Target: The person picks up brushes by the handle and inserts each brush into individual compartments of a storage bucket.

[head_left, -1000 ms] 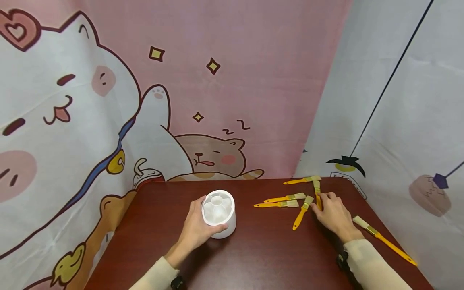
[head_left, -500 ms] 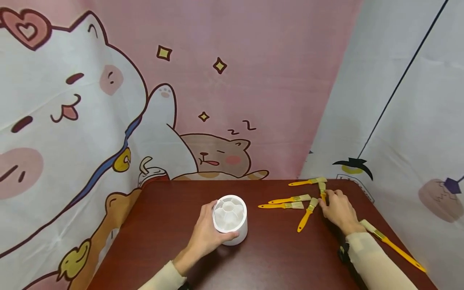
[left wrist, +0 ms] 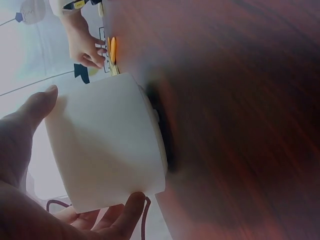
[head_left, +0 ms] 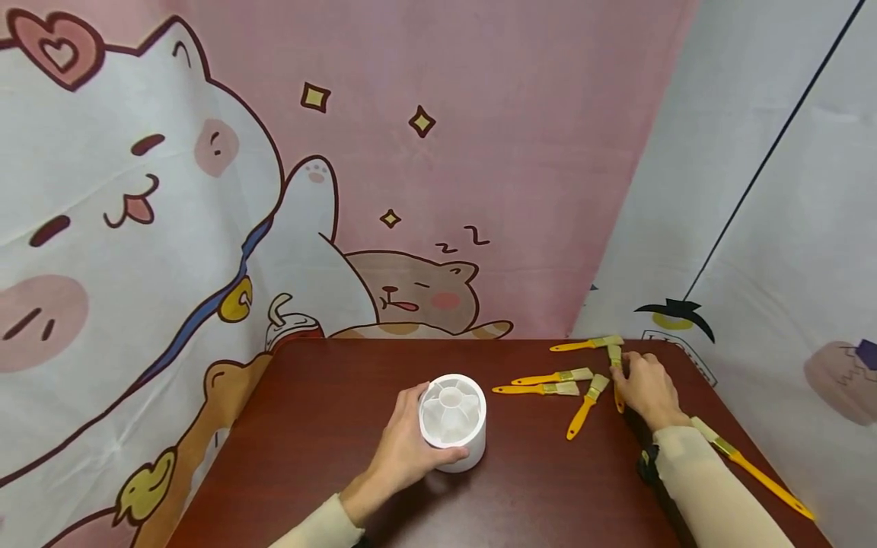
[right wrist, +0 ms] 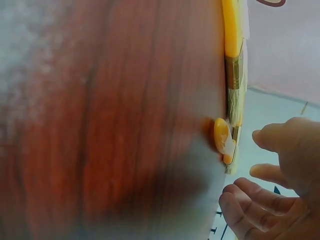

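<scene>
My left hand (head_left: 411, 453) grips a white round brush holder (head_left: 473, 449), its top divided into petal-shaped compartments around a central ring. In the left wrist view, thumb and fingers wrap the holder's smooth side (left wrist: 110, 150), and a dark shadow lies under its base. My right hand (head_left: 647, 388) is over the far right of the table, fingers loosely bent and parted. Beside its fingertips lies a yellow-handled paintbrush (head_left: 615, 358), partly hidden by the fingers in the head view. The right wrist view shows nothing between the fingers of that hand (right wrist: 280, 185).
Several more yellow paintbrushes lie on the dark red table (head_left: 342, 426): a flat brush (head_left: 582, 345) at the back edge, a pair (head_left: 534, 389) left of the right hand, a slanted brush (head_left: 585, 411), and a larger brush (head_left: 754, 468) along the right edge. A cartoon-printed curtain (head_left: 521, 152) hangs behind.
The left hand has moved the holder to the right, closer to the brushes. The right hand has shifted slightly right, and more of the handle of the brush beside it now shows. The head view has turned slightly.
</scene>
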{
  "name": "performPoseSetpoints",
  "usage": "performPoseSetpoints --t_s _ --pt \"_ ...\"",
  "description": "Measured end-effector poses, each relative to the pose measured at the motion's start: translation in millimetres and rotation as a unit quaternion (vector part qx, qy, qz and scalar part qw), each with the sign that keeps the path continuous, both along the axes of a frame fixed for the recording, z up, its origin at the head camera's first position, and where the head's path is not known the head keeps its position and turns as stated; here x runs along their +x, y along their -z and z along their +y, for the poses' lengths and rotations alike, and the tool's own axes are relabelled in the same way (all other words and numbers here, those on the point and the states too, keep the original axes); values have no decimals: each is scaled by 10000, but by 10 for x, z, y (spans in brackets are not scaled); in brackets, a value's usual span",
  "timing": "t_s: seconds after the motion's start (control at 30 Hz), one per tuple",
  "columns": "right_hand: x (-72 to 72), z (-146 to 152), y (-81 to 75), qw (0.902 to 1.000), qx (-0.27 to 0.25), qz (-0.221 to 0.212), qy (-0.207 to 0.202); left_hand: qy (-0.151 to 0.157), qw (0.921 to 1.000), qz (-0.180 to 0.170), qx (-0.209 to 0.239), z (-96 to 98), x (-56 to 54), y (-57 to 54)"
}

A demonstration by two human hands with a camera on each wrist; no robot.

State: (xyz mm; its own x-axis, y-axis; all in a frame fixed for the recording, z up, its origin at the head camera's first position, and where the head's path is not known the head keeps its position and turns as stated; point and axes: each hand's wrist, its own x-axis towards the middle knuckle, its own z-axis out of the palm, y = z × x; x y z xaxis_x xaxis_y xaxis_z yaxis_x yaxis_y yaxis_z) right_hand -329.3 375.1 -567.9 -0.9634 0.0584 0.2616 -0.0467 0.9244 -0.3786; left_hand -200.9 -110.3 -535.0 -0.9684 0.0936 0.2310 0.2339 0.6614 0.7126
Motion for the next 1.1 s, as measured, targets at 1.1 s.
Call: performPoseSetpoints --t_s 1.1 --pt "-170 137 97 9972 -331 -593 324 150 9999 -40 14 52 21 -21"
